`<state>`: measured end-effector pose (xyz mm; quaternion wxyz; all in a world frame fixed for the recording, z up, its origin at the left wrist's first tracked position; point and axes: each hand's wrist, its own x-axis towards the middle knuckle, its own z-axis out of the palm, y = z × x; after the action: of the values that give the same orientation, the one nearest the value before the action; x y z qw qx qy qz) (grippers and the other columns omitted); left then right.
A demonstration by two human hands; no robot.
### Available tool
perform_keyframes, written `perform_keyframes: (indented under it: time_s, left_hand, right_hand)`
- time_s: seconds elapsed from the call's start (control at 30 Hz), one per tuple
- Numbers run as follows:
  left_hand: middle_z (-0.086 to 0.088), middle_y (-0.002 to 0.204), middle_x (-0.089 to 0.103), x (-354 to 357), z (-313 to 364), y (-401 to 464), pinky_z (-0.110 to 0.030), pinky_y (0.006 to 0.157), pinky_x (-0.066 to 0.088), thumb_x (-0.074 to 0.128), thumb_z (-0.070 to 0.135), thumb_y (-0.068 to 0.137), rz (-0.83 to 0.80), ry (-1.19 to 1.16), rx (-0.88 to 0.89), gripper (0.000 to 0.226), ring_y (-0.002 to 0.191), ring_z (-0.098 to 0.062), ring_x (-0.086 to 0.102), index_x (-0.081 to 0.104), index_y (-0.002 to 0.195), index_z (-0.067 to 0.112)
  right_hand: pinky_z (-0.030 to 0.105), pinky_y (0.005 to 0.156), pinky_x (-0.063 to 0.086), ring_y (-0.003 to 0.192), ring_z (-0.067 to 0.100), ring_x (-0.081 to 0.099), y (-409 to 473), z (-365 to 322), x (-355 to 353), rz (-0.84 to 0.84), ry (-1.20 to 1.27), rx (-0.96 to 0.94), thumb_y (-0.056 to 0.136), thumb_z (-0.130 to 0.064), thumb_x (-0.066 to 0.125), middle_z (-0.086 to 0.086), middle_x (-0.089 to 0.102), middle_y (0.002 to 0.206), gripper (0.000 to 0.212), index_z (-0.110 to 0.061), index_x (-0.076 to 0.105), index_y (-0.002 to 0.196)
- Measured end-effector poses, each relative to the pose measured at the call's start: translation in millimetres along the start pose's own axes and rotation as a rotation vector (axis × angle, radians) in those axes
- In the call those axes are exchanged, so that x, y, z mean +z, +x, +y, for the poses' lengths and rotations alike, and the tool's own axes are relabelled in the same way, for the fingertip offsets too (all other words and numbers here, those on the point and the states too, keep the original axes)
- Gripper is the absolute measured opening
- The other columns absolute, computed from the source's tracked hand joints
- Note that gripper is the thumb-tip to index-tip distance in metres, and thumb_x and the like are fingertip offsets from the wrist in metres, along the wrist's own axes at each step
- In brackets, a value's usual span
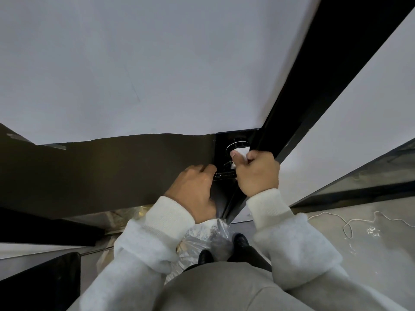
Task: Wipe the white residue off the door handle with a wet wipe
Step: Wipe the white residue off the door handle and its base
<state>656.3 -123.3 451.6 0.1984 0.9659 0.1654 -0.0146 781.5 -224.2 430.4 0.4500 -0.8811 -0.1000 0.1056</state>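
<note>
Below grey fleece sleeves (139, 245), a soft, crumpled white wet wipe (241, 152) is pinched by the right hand (256, 171) against the rigid black door handle (224, 175), gripped at its end by the left hand (193, 189).

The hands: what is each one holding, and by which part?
The right hand grips a bunched white wet wipe around its middle; the left hand holds the door handle by its outer end.
</note>
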Motion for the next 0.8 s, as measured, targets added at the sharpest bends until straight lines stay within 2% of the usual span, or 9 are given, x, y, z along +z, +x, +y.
perform_keyframes:
  time_s: [0.1,0.2,0.3,0.4,0.5,0.57,0.63,0.7,0.8]
  left_hand:
    - [-0.003,0.093,0.055,0.6,0.9,1.1,-0.026,0.065,0.034,0.059,0.013,0.067,-0.008,0.025,-0.002,0.045,0.083,-0.021,0.049,0.053,0.111,0.014]
    - [-0.003,0.091,0.054,1.5,0.9,1.6,-0.027,0.064,0.033,0.060,0.013,0.066,-0.004,0.033,-0.004,0.042,0.081,-0.022,0.050,0.053,0.108,0.013]
    - [0.000,0.089,0.050,1.8,1.0,1.1,-0.026,0.064,0.031,0.060,0.014,0.066,0.006,0.021,-0.011,0.042,0.079,-0.020,0.046,0.053,0.107,0.014]
    - [0.001,0.089,0.049,2.2,0.9,0.5,-0.027,0.064,0.030,0.060,0.014,0.065,0.009,0.022,-0.018,0.040,0.079,-0.019,0.043,0.052,0.105,0.014]
    - [0.000,0.089,0.051,3.3,1.3,0.7,-0.027,0.065,0.029,0.060,0.013,0.064,0.002,0.026,-0.026,0.039,0.080,-0.020,0.045,0.050,0.102,0.015]
    - [-0.002,0.092,0.054,3.4,1.3,0.3,-0.027,0.066,0.030,0.060,0.013,0.064,-0.005,0.033,-0.025,0.043,0.083,-0.021,0.049,0.052,0.107,0.015]
    - [-0.002,0.094,0.055,2.7,1.4,-0.4,-0.026,0.068,0.032,0.061,0.013,0.065,-0.011,0.031,-0.022,0.050,0.086,-0.022,0.049,0.053,0.114,0.015]
    - [-0.001,0.093,0.053,2.2,2.0,-0.3,-0.026,0.069,0.032,0.061,0.012,0.065,-0.005,0.033,-0.013,0.053,0.087,-0.022,0.050,0.052,0.117,0.014]
    - [0.002,0.090,0.047,1.5,2.0,0.3,-0.025,0.067,0.031,0.060,0.011,0.066,-0.002,0.042,-0.010,0.051,0.084,-0.018,0.043,0.052,0.117,0.013]
  right_hand:
    - [0.042,0.066,0.064,0.069,0.029,0.071,7.4,1.8,-2.0,-0.204,0.384,0.233,0.088,-0.026,0.075,0.005,0.062,0.060,0.030,-0.002,0.066,0.071]
    - [0.036,0.070,0.061,0.077,0.025,0.074,9.0,-1.1,-8.6,-0.524,0.894,0.578,0.092,-0.016,0.069,0.012,0.075,0.086,0.025,0.001,0.068,0.110]
    - [0.040,0.091,0.050,0.086,0.021,0.073,5.8,3.1,-4.8,-0.626,1.168,0.716,0.096,-0.021,0.061,0.004,0.069,0.074,0.011,-0.011,0.064,0.094]
    - [0.038,0.084,0.047,0.081,0.018,0.070,0.9,0.9,0.6,-0.610,1.258,0.732,0.096,-0.025,0.059,-0.001,0.062,0.066,0.010,-0.016,0.058,0.091]
    - [0.031,0.067,0.053,0.065,0.017,0.069,4.0,0.4,2.5,-0.413,0.941,0.603,0.094,-0.027,0.065,0.001,0.063,0.064,0.014,-0.014,0.062,0.090]
    - [0.031,0.066,0.053,0.065,0.023,0.067,2.8,2.9,4.7,-0.211,0.425,0.295,0.090,-0.035,0.069,0.006,0.066,0.067,0.029,-0.010,0.064,0.076]
    - [0.026,0.060,0.041,0.067,0.031,0.060,-6.1,6.3,5.6,-0.050,-0.046,-0.038,0.094,-0.037,0.063,0.010,0.067,0.070,0.033,-0.011,0.061,0.073]
    - [0.030,0.058,0.042,0.068,0.038,0.062,-13.6,4.3,2.2,0.080,-0.260,-0.236,0.098,-0.037,0.056,0.014,0.067,0.072,0.030,-0.013,0.063,0.081]
    - [0.032,0.057,0.041,0.065,0.040,0.063,-11.9,-0.6,-5.7,0.229,-0.323,-0.396,0.096,-0.022,0.059,0.012,0.066,0.069,0.014,-0.014,0.070,0.091]
